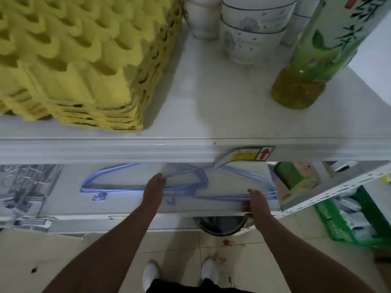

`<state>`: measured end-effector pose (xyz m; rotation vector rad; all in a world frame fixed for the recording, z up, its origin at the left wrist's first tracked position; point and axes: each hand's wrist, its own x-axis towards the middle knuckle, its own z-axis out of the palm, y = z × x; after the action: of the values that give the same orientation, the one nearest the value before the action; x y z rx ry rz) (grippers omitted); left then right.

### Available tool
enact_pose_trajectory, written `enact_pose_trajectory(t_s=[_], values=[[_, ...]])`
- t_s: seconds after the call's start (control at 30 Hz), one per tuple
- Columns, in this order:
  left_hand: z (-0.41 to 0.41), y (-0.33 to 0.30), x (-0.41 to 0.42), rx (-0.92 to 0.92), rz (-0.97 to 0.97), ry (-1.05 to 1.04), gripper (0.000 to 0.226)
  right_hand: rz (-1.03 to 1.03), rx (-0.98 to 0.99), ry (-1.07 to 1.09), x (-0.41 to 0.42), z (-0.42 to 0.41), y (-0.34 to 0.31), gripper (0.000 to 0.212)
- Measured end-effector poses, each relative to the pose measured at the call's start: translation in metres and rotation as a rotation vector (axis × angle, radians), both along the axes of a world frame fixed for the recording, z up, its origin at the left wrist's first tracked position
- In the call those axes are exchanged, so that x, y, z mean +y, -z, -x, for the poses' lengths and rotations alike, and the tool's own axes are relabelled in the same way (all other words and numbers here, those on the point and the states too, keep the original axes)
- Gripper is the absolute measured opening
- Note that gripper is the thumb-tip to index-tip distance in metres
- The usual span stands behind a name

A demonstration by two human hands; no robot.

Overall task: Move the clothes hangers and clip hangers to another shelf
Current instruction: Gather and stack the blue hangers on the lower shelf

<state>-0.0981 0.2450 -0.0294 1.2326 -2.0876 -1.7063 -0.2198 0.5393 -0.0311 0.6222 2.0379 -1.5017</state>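
Left hand (153, 188) pinching the light, springy blue hangers (148, 182) near their necks, right hand (255, 200) gripping their lower bars, likely to tangle.

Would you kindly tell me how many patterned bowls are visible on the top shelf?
2: both sit in one stack at the back of the top shelf, the upper bowl nested in the lower bowl, left of the green tea bottle. Others may be hidden behind.

Both bare forearms reached forward and down. The left hand (154, 185) lay palm-down, fingers extended; the right hand (255, 200) curled, thumb below.
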Motion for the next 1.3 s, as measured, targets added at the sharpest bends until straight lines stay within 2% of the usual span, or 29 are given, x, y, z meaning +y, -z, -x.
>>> enact_pose_trajectory(t_s=[0.1, 0.13, 0.3, 0.53, 0.77, 0.93, 1.03, 1.13, 1.23, 1.3], values=[[-0.001, -0.002, -0.002, 0.060, -0.073, -0.019, 0.016, 0.009, -0.026, -0.041, 0.000, 0.002, 0.000, 0.025], [-0.001, -0.003, -0.002, 0.079, -0.098, -0.034, 0.015, 0.010, -0.041, -0.051, 0.000, 0.004, 0.000, 0.026], [0.002, -0.007, 0.000, 0.069, -0.102, -0.030, 0.019, 0.123, -0.166, -0.018, -0.001, 0.008, -0.001, 0.031], [-0.005, -0.007, -0.011, 0.096, 0.026, 0.021, 0.022, 0.228, -0.157, 0.048, -0.007, 0.001, 0.006, 0.033], [-0.030, -0.017, -0.045, 0.060, 0.082, -0.068, 0.027, 0.203, -0.110, 0.021, -0.050, -0.016, 0.013, 0.033], [-0.054, -0.020, -0.072, 0.026, -0.009, -0.211, 0.023, 0.226, -0.138, -0.064, -0.081, -0.028, 0.012, 0.032], [-0.061, -0.017, -0.085, 0.011, 0.003, -0.198, 0.027, 0.093, -0.051, -0.123, -0.078, -0.031, 0.005, 0.032], [-0.060, -0.015, -0.089, -0.004, 0.031, -0.175, 0.038, -0.343, 0.255, -0.186, -0.051, -0.021, 0.008, 0.030], [-0.061, -0.011, -0.089, -0.005, 0.026, -0.164, 0.040, -0.355, 0.291, 0.045, -0.028, -0.003, 0.004, 0.032], [-0.061, -0.009, -0.087, 0.005, 0.008, -0.178, 0.035, -0.345, 0.278, 0.039, -0.020, 0.013, 0.011, 0.036]])
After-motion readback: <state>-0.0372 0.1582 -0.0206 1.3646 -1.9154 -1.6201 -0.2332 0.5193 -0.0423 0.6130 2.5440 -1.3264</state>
